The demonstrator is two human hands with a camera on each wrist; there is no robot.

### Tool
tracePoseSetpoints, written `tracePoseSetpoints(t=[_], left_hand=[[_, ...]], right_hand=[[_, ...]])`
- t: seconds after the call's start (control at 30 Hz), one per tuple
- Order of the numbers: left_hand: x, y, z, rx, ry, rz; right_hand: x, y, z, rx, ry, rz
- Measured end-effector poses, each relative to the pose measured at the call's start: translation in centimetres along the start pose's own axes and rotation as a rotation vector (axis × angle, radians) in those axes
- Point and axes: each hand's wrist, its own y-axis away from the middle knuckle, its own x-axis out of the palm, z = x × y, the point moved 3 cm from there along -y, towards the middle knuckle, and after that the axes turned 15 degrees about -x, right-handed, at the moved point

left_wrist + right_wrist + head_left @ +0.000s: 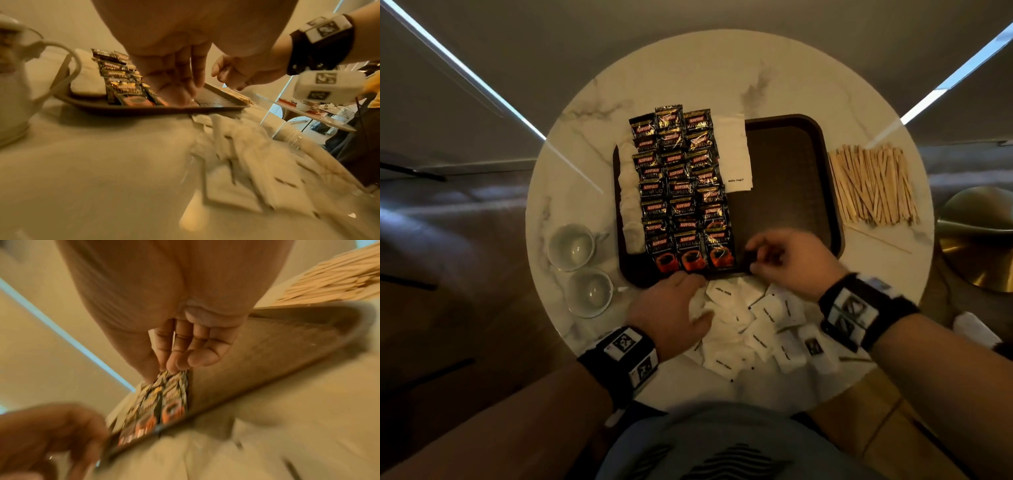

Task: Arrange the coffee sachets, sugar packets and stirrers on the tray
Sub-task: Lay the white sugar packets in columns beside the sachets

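Overhead, the head view alone takes in the whole round marble table (722,85). A dark rectangular tray (784,164) with rounded corners sits mid-frame. Glossy black coffee sachets (681,192) overlap in three columns on its left half, a row of white packets (629,192) along their left and a strip marked "White Sugar" (736,154) at their upper right. Flat wooden stirrers (873,185) lie heaped on the table right of the tray. White paper sugar packets (756,322) are scattered below the tray's near edge. Two white cups (582,270) stand at lower left. The left hand (674,308) rests palm-down on the packets, fingers loosely spread. The right hand (791,260) hovers over the tray's lower right part, fingers curled; whether they pinch anything cannot be told.

Low across the table, the left wrist view shows the tray's (144,108) shallow raised rim and, upper right, another table with cups, unseen from above. The left hand's fingers (185,73) point down, straight, at the tray edge. Sugar packets (257,162) blur in the lower right.

Blurred, the right wrist view shows the tray's (277,353) grid-textured floor. The right hand's fingers (185,353) hang loosely bent, tips above the sachets (164,402), nothing plainly held. Stirrers (329,280) fill the upper right.
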Motion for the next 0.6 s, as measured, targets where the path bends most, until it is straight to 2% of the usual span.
tracePoseSetpoints(t=[0.1,0.2,0.37,0.6], left_hand=[[2.9,2.0,1.0,-0.035,-0.08,0.144],[5.4,2.6,1.0,-0.056,-0.197,0.142],[6.7,2.5,0.5,-0.199,-0.041,0.07],[6.6,3.4,-0.6,-0.31,0.053,0.006]], right_hand=[[3.3,3.8,0.1,-0.125,0.199,0.204],[6.6,5.5,0.2,-0.182,0.355,0.373],[9.4,5.5,1.1,-0.221,0.483,0.441],[10.4,5.8,1.0,-0.261,0.508,0.445]])
